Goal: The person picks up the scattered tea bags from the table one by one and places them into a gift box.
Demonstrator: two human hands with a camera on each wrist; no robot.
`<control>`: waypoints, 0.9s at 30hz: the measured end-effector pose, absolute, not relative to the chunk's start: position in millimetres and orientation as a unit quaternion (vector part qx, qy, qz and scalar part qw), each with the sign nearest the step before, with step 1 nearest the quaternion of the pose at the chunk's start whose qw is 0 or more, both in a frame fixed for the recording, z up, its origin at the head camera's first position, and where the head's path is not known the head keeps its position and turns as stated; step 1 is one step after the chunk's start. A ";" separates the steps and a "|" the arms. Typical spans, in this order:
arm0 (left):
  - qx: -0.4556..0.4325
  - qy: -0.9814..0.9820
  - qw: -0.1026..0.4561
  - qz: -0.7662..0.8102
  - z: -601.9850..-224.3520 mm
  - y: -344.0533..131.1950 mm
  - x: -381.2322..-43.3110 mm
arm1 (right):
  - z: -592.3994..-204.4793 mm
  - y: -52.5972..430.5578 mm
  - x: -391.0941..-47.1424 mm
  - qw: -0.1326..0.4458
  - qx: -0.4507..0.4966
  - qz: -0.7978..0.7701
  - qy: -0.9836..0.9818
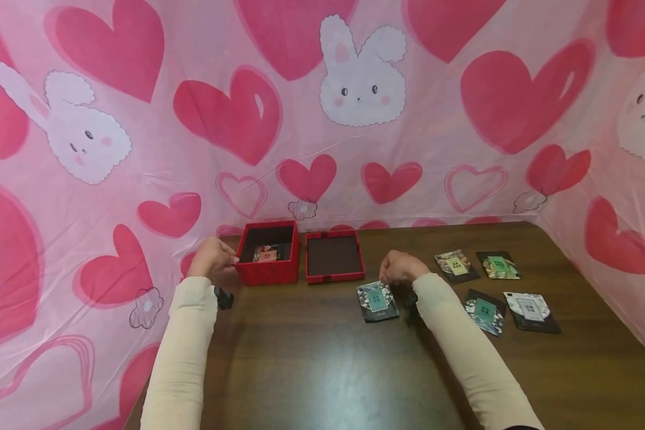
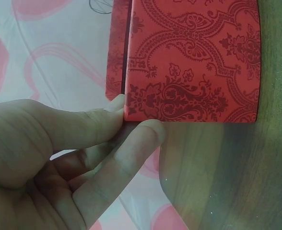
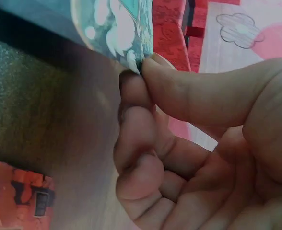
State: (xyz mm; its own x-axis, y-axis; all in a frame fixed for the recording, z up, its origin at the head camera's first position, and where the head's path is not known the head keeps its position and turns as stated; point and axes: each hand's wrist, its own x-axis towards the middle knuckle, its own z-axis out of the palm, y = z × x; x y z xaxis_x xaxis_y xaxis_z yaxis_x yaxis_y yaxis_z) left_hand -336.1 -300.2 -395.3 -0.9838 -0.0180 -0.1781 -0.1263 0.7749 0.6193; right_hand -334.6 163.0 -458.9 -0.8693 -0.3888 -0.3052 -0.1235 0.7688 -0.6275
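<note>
On the left, a red patterned box (image 1: pixel 269 273) stands open on the table, with a packet (image 1: pixel 267 254) visible inside. My left hand (image 1: pixel 213 257) pinches its near left corner; the left wrist view shows thumb and fingers at the corner of the box (image 2: pixel 193 62). My right hand (image 1: pixel 403 267) holds a teal-labelled sachet (image 1: pixel 377 303) by its upper right corner. Up close, thumb and forefinger pinch the sachet's corner (image 3: pixel 119 28), the other fingers curled. The sachet appears slightly raised, but its height is hard to tell.
Right of the box lies its red-rimmed lid (image 1: pixel 334 255), dark inside facing up. Several flat sachets lie farther right: yellow-labelled (image 1: pixel 455 266), green-labelled (image 1: pixel 498 265), teal-labelled (image 1: pixel 485 312) and white-labelled (image 1: pixel 531 312). A heart-patterned cloth (image 1: pixel 355 143) hangs behind the wooden table (image 1: pixel 322 358).
</note>
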 end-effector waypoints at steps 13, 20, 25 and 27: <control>-0.030 0.947 0.073 0.313 -392.3 -303.3 -337.7 | -404.8 170.8 -349.0 0.205 -0.116 -0.452 0.860; -0.044 0.932 0.089 0.350 -393.8 -307.5 -341.1 | -381.3 139.0 -355.9 0.185 -0.127 -0.475 0.851; -0.024 0.945 0.073 0.318 -395.2 -305.5 -338.8 | -373.4 111.4 -363.1 0.175 -0.107 -0.492 0.846; -0.016 0.951 0.067 0.302 -396.1 -303.7 -337.5 | -373.9 99.8 -366.3 0.176 -0.093 -0.499 0.844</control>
